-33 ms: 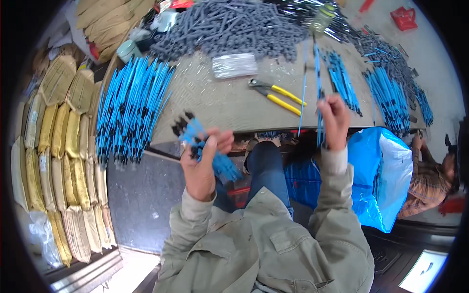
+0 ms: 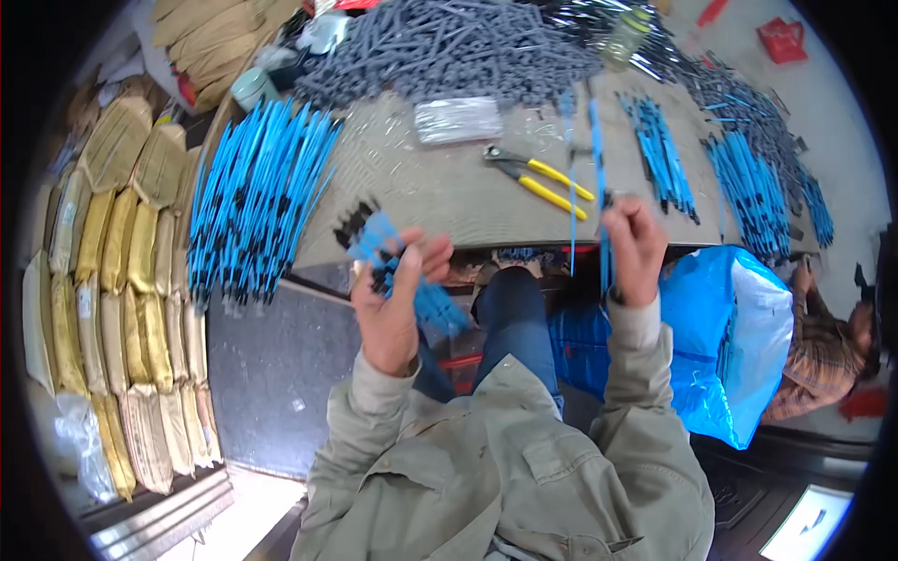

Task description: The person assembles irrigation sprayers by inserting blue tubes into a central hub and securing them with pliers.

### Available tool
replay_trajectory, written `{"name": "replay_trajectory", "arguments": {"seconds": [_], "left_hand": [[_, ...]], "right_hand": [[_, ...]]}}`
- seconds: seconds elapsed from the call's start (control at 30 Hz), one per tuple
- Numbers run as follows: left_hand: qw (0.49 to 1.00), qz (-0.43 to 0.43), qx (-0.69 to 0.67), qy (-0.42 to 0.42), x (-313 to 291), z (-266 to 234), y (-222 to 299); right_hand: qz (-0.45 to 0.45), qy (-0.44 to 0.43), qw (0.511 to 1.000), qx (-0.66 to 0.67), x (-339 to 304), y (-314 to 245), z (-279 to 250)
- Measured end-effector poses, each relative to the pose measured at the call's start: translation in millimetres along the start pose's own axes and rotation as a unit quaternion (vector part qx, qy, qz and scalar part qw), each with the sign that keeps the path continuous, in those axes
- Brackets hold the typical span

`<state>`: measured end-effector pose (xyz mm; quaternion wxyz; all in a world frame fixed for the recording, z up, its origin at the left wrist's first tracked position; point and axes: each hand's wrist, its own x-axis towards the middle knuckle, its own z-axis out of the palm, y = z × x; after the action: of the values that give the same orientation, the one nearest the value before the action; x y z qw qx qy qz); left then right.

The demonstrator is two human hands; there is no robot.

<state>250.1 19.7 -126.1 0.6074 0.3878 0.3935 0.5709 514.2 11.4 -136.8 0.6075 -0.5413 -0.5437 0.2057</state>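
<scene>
My left hand (image 2: 391, 313) is closed around a bundle of thin blue rods with black ends (image 2: 441, 313), held in front of the table's near edge. The bundle is partly smeared by motion. My right hand (image 2: 636, 245) pinches a single blue rod (image 2: 600, 159) with a black part at the fingertips. This rod stands nearly upright in the view, over the table edge. Just left of it, another slim blue rod (image 2: 572, 201) reaches past the edge. A small group of blue rods (image 2: 659, 159) lies beyond my right hand, and a large pile (image 2: 262, 201) lies left.
Yellow-handled pliers (image 2: 552, 192) and a clear packet of thin pieces (image 2: 458, 122) lie on the table (image 2: 374, 168). Grey parts (image 2: 449, 51) are heaped behind. Wrapped packs (image 2: 122, 299) stack at left. A blue bag (image 2: 702, 346) stands at right, beside another person (image 2: 818, 346).
The view has shifted slightly, with the table's contents now a little right and lower. My right hand has moved slightly left and toward me with its rod. My left hand still holds the bundle.
</scene>
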Motion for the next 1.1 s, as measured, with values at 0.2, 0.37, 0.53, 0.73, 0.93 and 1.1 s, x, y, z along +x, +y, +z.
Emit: {"name": "replay_trajectory", "arguments": {"seconds": [0.2,0.37,0.53,0.73,0.93,1.1], "left_hand": [[0.992,0.116,-0.037,0.022,-23,-5,5],[0.988,0.146,0.044,-0.025,-30,-15,3],[0.994,0.104,-0.022,-0.034,-14,19,-9],[0.967,0.058,-0.177,-0.176,0,20,-8],[0.933,0.098,-0.19,-0.291,-3,31,18],[0.949,0.061,-0.146,-0.273,2,27,11]], "right_hand": [[-0.169,-0.105,0.977,-0.072,-68,-57,81],[-0.146,-0.124,0.98,-0.061,-83,-58,95],[-0.02,-0.173,0.976,0.132,-72,-19,75],[0.099,-0.389,0.899,0.175,0,3,28],[-0.007,0.086,0.873,-0.48,174,138,-126],[0.101,0.019,0.699,-0.707,201,173,-137]]}}
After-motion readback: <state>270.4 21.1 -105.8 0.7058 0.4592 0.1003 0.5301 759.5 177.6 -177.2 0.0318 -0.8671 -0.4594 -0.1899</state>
